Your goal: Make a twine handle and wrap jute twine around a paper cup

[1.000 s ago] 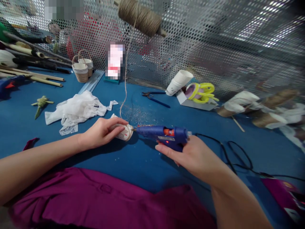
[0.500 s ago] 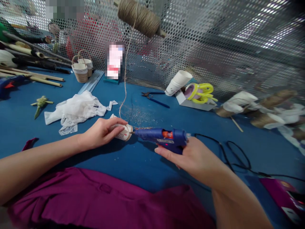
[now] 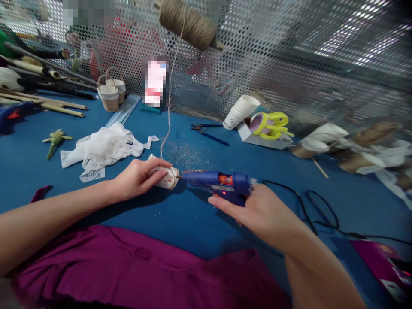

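My left hand (image 3: 141,177) is closed around a white paper cup (image 3: 168,180) lying on its side on the blue table. Twine (image 3: 169,116) runs down from a large spool (image 3: 187,23) on the mesh panel to the cup, by my left fingers. A blue hot glue gun (image 3: 222,184) is gripped in my right hand (image 3: 254,210), its red light lit. Its nozzle points left at the cup's rim end; whether it touches, I cannot tell. Part of the cup is hidden under my left fingers.
White lace (image 3: 106,148) lies left of the cup. Behind are pliers (image 3: 209,134), stacked paper cups (image 3: 241,111), a white box (image 3: 264,139) with yellow loops and two small baskets (image 3: 108,98). The gun's black cord (image 3: 317,214) coils at right. A perforated metal panel (image 3: 273,51) closes the back.
The glue gun has shifted very slightly, and its red light looks brighter. My left hand and the cup stay in place.
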`<action>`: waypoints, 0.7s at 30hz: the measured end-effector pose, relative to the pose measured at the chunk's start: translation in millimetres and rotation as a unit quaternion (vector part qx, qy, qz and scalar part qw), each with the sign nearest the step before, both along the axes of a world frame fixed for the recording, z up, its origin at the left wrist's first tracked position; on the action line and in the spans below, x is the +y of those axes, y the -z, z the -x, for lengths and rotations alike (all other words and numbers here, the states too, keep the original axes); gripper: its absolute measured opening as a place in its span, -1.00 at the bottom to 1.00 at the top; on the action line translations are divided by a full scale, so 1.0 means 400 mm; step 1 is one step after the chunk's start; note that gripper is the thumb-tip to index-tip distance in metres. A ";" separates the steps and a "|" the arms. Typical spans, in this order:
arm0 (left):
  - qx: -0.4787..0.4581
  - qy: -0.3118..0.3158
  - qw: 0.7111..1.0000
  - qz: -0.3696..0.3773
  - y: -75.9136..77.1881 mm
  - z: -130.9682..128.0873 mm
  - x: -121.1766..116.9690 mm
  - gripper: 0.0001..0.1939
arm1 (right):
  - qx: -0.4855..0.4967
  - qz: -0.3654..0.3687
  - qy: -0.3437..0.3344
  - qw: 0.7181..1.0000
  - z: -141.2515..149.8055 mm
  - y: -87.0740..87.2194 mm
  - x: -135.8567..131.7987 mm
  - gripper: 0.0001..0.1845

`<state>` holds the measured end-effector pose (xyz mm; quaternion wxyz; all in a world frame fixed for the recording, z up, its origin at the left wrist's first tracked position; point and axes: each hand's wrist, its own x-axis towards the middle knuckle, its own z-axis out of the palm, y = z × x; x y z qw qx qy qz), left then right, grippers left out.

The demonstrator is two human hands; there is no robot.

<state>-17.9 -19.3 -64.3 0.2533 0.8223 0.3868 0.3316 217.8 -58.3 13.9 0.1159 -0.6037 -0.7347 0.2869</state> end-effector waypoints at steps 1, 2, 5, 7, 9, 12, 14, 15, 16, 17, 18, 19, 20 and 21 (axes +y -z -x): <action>0.002 0.000 1.000 -0.001 0.000 0.000 0.000 -0.71 | 0.000 -0.005 0.000 1.000 -0.001 0.002 0.000 -0.78; 0.004 0.002 1.000 -0.003 0.000 0.000 0.001 -0.71 | 0.002 -0.009 0.001 1.000 -0.001 0.004 0.001 -0.78; 0.001 0.007 1.000 -0.008 0.000 0.000 0.002 -0.71 | 0.007 -0.009 0.003 1.000 0.001 0.005 0.001 -0.77; 0.000 0.007 1.000 -0.009 0.000 0.000 0.003 -0.71 | 0.007 -0.004 0.000 1.000 0.003 0.003 0.000 -0.76; 0.001 0.004 1.000 -0.009 -0.001 0.000 0.003 -0.71 | 0.008 -0.001 -0.007 1.000 0.004 0.000 -0.002 -0.78; 0.002 0.003 1.000 -0.011 -0.001 0.000 0.004 -0.71 | 0.008 -0.002 -0.014 1.000 0.003 -0.004 -0.004 -0.80; 0.004 0.004 1.000 -0.018 0.000 0.000 0.003 -0.72 | 0.004 -0.003 -0.014 1.000 0.002 -0.005 -0.003 -0.78; 0.007 0.006 1.000 -0.023 -0.001 0.000 0.003 -0.72 | 0.001 -0.005 -0.012 1.000 0.001 -0.005 -0.002 -0.77; 0.009 0.008 1.000 -0.029 -0.001 0.000 0.002 -0.72 | -0.002 -0.008 -0.008 1.000 0.001 -0.005 -0.002 -0.77; 0.010 0.010 0.999 -0.034 -0.001 0.000 0.002 -0.72 | -0.003 -0.011 -0.003 1.000 0.000 -0.005 -0.002 -0.77; 0.011 0.013 0.999 -0.039 -0.002 -0.001 0.001 -0.72 | -0.002 -0.014 0.001 1.000 0.000 -0.004 -0.002 -0.77; 0.010 0.016 0.999 -0.042 -0.002 -0.001 0.001 -0.72 | -0.001 -0.016 0.005 1.000 0.000 -0.004 -0.002 -0.78; 0.010 0.019 0.999 -0.047 -0.002 -0.001 0.001 -0.73 | 0.002 -0.014 0.007 1.000 0.000 -0.004 -0.003 -0.79; 0.009 0.020 0.998 -0.051 -0.002 -0.001 0.001 -0.73 | 0.004 -0.011 0.008 1.000 0.001 -0.005 -0.004 -0.79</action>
